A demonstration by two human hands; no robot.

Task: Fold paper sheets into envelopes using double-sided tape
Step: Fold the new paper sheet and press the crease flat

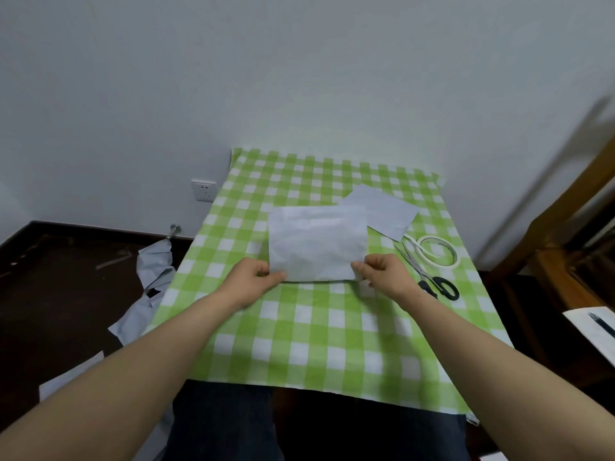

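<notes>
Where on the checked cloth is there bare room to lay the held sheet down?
Bare cloth: the near stretch below left hand and right hand; the far-left corner beyond the held sheet. Crowded: the right side, with second sheet, tape roll, scissors.

No words, labels, brands or numbers can be read; the paper sheet (317, 244) shows only faint pale streaks, too blurred to tell as writing; the white sheet (582, 324) at the right edge bears a dark mark, illegible.

white wall (299, 78), wall socket (203, 190), dark floor (60, 281), wooden furniture (565, 234) right.
</notes>
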